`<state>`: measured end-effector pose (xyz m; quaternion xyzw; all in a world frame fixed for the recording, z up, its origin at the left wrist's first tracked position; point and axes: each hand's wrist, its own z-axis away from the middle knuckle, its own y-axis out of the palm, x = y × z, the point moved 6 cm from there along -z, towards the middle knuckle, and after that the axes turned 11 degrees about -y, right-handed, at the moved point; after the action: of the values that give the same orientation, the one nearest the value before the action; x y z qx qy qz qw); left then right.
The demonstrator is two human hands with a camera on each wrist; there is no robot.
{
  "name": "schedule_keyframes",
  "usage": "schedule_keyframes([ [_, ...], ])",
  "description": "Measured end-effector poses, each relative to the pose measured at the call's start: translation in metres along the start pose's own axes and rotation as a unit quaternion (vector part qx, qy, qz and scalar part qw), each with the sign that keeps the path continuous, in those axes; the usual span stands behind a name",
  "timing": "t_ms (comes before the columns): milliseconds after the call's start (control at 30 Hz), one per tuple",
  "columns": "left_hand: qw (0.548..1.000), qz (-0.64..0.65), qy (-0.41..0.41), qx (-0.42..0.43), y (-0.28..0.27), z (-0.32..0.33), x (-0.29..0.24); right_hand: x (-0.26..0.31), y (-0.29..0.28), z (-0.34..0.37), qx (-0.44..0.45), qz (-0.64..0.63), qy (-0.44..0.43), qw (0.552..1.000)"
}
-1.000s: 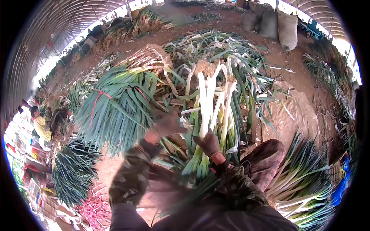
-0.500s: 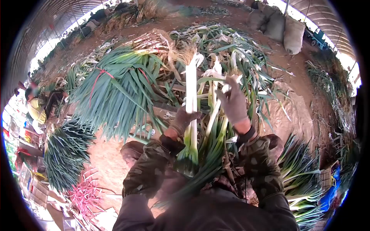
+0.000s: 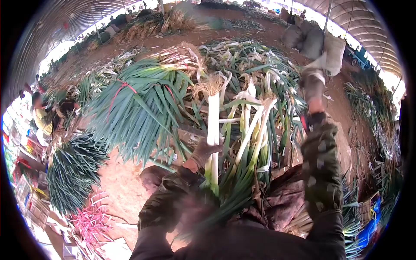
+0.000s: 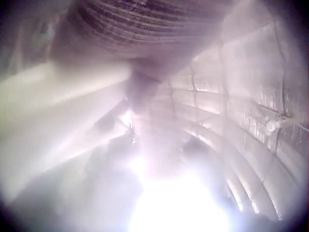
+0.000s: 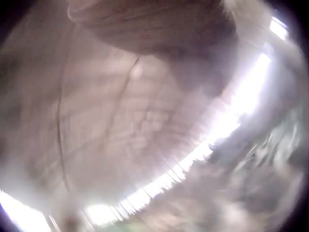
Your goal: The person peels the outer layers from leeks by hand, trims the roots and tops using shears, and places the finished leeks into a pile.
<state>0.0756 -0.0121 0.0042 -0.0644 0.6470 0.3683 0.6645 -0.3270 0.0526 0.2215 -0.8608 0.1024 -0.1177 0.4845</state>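
My gloved left hand (image 3: 203, 154) grips thick white green onions (image 3: 213, 117) upright in front of me, roots at the top and green leaves down toward my lap. In the left wrist view, the pale stalks (image 4: 63, 116) run blurred beneath the ribbed glove (image 4: 145, 24). More green onions (image 3: 255, 134) lean just right of them, roots up. Out to the far right, my gloved right hand (image 3: 313, 86) is blurred, with a whitish strip (image 3: 318, 65) at its fingertips; I cannot tell whether the fingers pinch it. The right wrist view shows that glove (image 5: 164, 29) smeared.
A large green onion bundle (image 3: 138, 108) with red ties lies at left, another bundle (image 3: 76, 173) below it. Pink ties (image 3: 91, 221) are strewn on the ground. Leaf waste (image 3: 251, 56) is heaped ahead, sacks (image 3: 333, 54) stand at far right. A person (image 3: 42, 117) sits at far left.
My left hand has taken hold of the white stalks and keeps them upright. My right hand has swung from the stalks' tops far out to the right.
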Motion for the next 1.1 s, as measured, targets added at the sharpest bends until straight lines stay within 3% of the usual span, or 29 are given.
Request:
schedule_keyframes([
  [33, 1.000, -0.004, 0.000, 0.011, 0.003, -0.001, -0.006, -0.017, 0.007, 0.006, -0.014, -0.047, -0.013, 0.999],
  [133, 1.000, -0.016, -0.015, 0.019, 0.000, -0.013, -0.003, 0.077, -0.013, 0.063, 0.189, 0.035, -0.093, 0.977],
  [167, 0.999, -0.013, -0.030, 0.022, 0.006, -0.011, -0.007, 0.096, -0.021, 0.068, 0.219, 0.059, -0.108, 0.968],
  [200, 0.999, -0.009, -0.043, 0.024, 0.013, -0.009, -0.011, 0.094, -0.016, 0.067, 0.182, 0.101, -0.132, 0.969],
  [267, 0.997, -0.001, -0.057, 0.052, 0.024, -0.013, -0.010, 0.133, -0.067, 0.066, 0.047, 0.037, -0.165, 0.984],
  [333, 0.996, 0.002, -0.055, 0.070, 0.039, -0.014, -0.012, 0.182, -0.092, 0.082, -0.033, -0.001, -0.399, 0.916],
  [367, 0.994, -0.001, -0.070, 0.088, 0.050, -0.012, -0.014, 0.199, -0.087, 0.091, -0.051, 0.112, -0.453, 0.883],
  [433, 0.984, -0.008, -0.094, 0.152, 0.074, -0.010, -0.012, 0.224, -0.072, 0.114, -0.087, 0.330, -0.537, 0.772],
  [500, 0.976, -0.110, -0.094, 0.162, 0.116, 0.003, -0.031, 0.223, -0.069, 0.128, -0.035, 0.281, -0.580, 0.764],
  [567, 0.964, -0.061, -0.098, 0.241, 0.146, 0.014, -0.039, 0.217, -0.071, 0.134, -0.009, 0.253, -0.605, 0.755],
  [633, 0.954, -0.052, -0.089, 0.283, 0.174, 0.020, -0.050, 0.198, -0.082, 0.125, 0.009, 0.198, -0.569, 0.798],
  [700, 0.943, -0.104, -0.141, 0.283, 0.184, -0.001, -0.042, 0.189, -0.114, 0.123, -0.021, 0.221, -0.540, 0.811],
  [767, 0.949, -0.184, -0.123, 0.226, 0.210, 0.001, -0.067, 0.141, -0.125, 0.110, 0.004, 0.203, -0.492, 0.847],
  [800, 0.947, -0.244, -0.073, 0.195, 0.216, -0.007, -0.075, 0.103, -0.132, 0.090, 0.041, 0.293, -0.335, 0.895],
  [833, 0.914, -0.354, 0.094, 0.173, 0.219, -0.028, -0.067, 0.060, -0.140, 0.076, 0.100, 0.403, -0.173, 0.893],
  [867, 0.892, -0.427, -0.003, 0.147, 0.225, -0.003, -0.095, 0.003, -0.159, 0.078, 0.113, 0.450, -0.081, 0.882],
  [900, 0.843, -0.530, -0.018, 0.093, 0.219, -0.014, -0.085, -0.058, -0.196, 0.095, 0.064, 0.448, -0.057, 0.890],
  [933, 0.856, -0.502, 0.124, 0.016, 0.202, -0.037, -0.087, -0.111, -0.239, 0.115, 0.016, 0.456, -0.050, 0.889],
  [967, 0.829, -0.476, 0.279, -0.088, 0.182, -0.052, -0.090, -0.160, -0.282, 0.149, -0.025, 0.459, -0.058, 0.886],
  [1000, 0.773, -0.451, 0.399, -0.197, 0.161, -0.063, -0.085, -0.199, -0.318, 0.194, -0.051, 0.468, -0.067, 0.880],
  [1033, 0.677, -0.559, 0.394, -0.272, 0.136, -0.062, -0.095, -0.233, -0.345, 0.253, -0.073, 0.482, -0.073, 0.870],
  [1067, 0.563, -0.648, 0.381, -0.344, 0.112, -0.059, -0.107, -0.204, -0.354, 0.296, 0.053, 0.482, 0.123, 0.866],
  [1100, 0.630, -0.635, 0.312, -0.321, 0.073, -0.076, -0.094, -0.262, -0.373, 0.379, -0.065, 0.567, -0.014, 0.821],
])
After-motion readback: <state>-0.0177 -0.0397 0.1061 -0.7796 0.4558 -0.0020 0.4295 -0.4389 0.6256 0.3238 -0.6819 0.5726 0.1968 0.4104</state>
